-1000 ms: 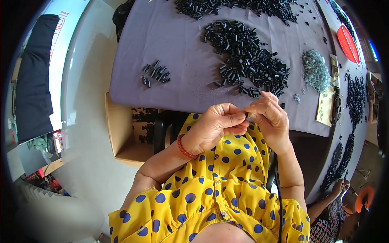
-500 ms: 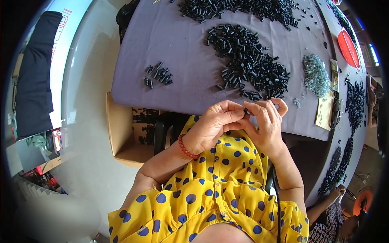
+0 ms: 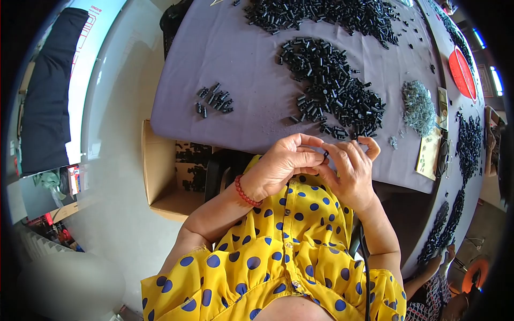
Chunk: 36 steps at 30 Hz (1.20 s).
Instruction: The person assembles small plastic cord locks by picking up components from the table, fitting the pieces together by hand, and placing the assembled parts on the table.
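Note:
Just past the table's near edge, my left hand (image 3: 284, 163) and my right hand (image 3: 350, 170) meet at their fingertips. Between them is a small black piece (image 3: 325, 154), pinched by the fingers of both hands. A red bead bracelet (image 3: 246, 193) is round my left wrist. Beyond my hands lies a large pile of small black cylinders (image 3: 334, 88) on the purple-grey cloth (image 3: 230, 56). A small group of black pieces (image 3: 216, 99) lies to the left. To the right is a heap of small clear pieces (image 3: 419, 108).
Another black pile (image 3: 326, 16) lies at the far side. An open cardboard box (image 3: 160, 187) with black pieces stands below the table's left edge. A red basket (image 3: 462, 73), yellow card (image 3: 429, 154) and glasses (image 3: 443, 158) are at right. A co-worker's hands (image 3: 444, 257) show lower right.
The view has shifted slightly, so the table appears a little lower and further right. My right hand's fingers have changed their bend around the small piece; both hands stay together.

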Each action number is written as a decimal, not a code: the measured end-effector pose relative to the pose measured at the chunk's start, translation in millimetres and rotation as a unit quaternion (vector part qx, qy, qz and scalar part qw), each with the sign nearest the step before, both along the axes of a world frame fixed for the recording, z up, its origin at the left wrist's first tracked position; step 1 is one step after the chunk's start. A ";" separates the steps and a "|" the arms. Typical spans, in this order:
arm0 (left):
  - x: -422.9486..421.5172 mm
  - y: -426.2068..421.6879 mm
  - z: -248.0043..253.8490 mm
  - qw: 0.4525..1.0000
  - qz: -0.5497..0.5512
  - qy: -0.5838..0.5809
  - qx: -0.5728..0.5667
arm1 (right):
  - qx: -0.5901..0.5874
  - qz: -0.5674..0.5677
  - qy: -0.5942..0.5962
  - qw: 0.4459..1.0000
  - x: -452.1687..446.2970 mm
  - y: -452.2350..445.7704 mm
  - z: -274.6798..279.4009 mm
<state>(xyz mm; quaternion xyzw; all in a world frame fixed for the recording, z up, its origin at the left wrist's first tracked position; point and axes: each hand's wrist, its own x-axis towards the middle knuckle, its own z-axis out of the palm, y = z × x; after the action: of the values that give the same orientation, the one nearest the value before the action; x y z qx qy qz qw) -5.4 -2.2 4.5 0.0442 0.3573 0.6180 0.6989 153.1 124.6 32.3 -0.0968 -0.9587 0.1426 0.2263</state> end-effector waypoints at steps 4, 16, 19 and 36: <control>-1.5 0.1 -0.8 0.999 -0.015 -0.034 -0.001 | 0.018 0.023 0.016 0.999 1.4 -1.4 -0.9; 0.4 -5.5 -3.5 1.000 0.001 -0.003 -0.008 | -0.037 0.030 -0.029 0.998 2.3 1.6 7.3; -17.7 -9.0 7.8 0.977 0.066 0.201 -0.002 | -0.072 -0.007 -0.040 0.997 2.2 6.0 9.4; -106.5 -42.3 -9.9 0.433 0.234 0.856 -0.157 | -0.013 -0.033 0.018 0.999 12.9 16.7 -12.9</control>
<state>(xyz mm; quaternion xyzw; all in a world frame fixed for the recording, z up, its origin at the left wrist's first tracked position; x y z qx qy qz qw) -111.9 -44.5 -5.4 0.3549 0.8606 0.3367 -0.1413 166.0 141.3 19.3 -0.1286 -0.9488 0.1491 0.2472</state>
